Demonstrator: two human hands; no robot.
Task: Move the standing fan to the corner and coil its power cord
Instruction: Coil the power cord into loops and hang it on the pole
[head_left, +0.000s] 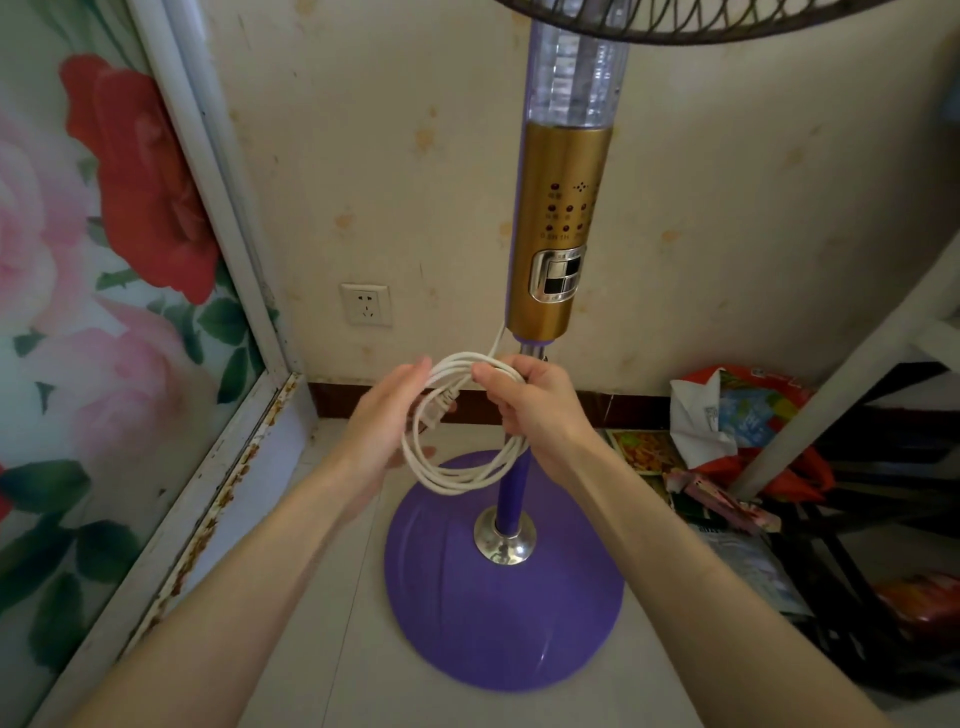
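Forearms (249, 571) reach in from bottom edge. Right hand (535, 410) curled round white power cord (467, 475), gripping gathered loops beside pole. Left hand (384, 415) fingers nearly straight, pressed against coil's other side, plug (436, 410) just by palm. Pale tiled floor (332, 545), stained wall, socket (366, 304), floral panel (104, 260) left, bags (743, 415) right. Fan (561, 234) upright near corner: purple base, gold control column.

A pale tiled floor (353, 675) is shown, on which the fan's round purple base (498, 618) is set close to the wall. Printed packets (649, 452) and plastic bags (737, 410) are heaped on it at the right.
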